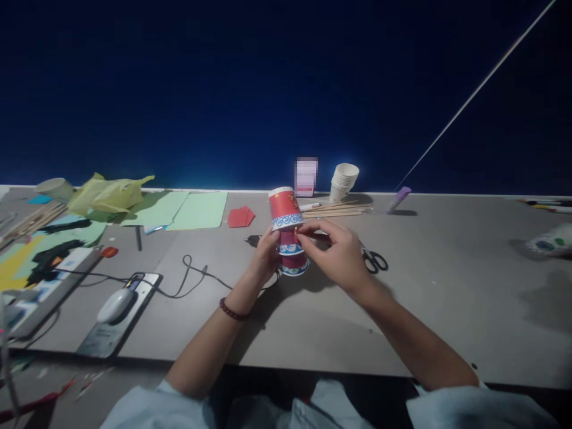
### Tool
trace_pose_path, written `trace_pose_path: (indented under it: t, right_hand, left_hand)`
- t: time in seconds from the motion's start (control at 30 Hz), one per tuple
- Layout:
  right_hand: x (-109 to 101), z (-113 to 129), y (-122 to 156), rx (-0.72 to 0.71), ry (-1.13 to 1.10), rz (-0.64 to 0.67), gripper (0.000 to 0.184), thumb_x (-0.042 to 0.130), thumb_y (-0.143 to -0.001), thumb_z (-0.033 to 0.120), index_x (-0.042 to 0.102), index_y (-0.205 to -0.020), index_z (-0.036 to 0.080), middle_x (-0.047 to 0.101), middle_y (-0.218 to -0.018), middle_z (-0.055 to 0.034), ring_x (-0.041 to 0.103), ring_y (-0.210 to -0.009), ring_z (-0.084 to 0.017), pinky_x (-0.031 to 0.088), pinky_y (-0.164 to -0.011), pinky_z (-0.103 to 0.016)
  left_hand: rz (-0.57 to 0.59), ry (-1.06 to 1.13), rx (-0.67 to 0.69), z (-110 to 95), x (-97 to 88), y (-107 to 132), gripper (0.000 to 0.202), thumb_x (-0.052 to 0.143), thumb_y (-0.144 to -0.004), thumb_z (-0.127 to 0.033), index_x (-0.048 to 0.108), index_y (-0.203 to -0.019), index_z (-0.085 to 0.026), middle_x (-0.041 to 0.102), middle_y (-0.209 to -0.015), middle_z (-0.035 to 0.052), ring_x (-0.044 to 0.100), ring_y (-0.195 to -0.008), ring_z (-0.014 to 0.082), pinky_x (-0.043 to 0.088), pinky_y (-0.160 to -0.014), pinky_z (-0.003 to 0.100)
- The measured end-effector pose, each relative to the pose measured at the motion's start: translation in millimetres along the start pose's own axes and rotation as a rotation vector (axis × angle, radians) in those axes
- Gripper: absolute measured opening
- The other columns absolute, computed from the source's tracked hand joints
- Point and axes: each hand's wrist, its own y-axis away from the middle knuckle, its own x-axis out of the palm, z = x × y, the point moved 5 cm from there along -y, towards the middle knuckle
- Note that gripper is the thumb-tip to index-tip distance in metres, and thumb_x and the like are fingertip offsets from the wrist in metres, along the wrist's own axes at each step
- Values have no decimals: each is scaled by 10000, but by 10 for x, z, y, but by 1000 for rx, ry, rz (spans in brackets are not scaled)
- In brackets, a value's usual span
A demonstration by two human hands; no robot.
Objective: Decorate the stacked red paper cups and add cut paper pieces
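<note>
My left hand [267,253] is wrapped round a tilted tower of red paper cups [286,208] with blue-and-white patterned rims, holding it over the table. The cups are upside down, one above another, and the top one has a yellow mark on its side. At the right of the tower, the thumb and fingers of my right hand [336,250] are pinched together against the middle cup. A small orange-yellow piece [295,233] shows at those fingertips; its kind is too small to tell. Black-handled scissors [375,261] lie behind my right wrist, partly hidden.
Behind the tower are stacked white cups [344,182], wooden sticks [335,210], red paper pieces [241,217] and a purple glue-stick-like tube [398,199]. Leftward lie green sheets [199,211], a yellow bag [107,196], a power strip [58,292], a phone [100,339] and a black cable [214,279].
</note>
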Motion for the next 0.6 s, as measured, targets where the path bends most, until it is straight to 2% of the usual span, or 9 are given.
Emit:
trace_pose_path:
  t: [0.23,0.6]
  right_hand:
    - [-13,-80,-5,86,-38,-23,63,641,-783,226,694,-810,206,735,-826,-36,686,-737,-177,593,-721,-315]
    - [10,-209,-23,163,-81,-13,76,637,-772,257,677,-771,192,711,-772,-35,665,-681,-164,598,-643,-296]
  left_hand:
    - [-5,-16,102,-26,13,0,537,809,-665,-413,623,-1126,-211,706,-1108,69,672,-1011,232,506,-900,332]
    - [-28,-60,195,-25,-10,-35,546,821,-651,-397,609,-1125,-229,696,-1097,53,652,-1033,226,480,-935,335]
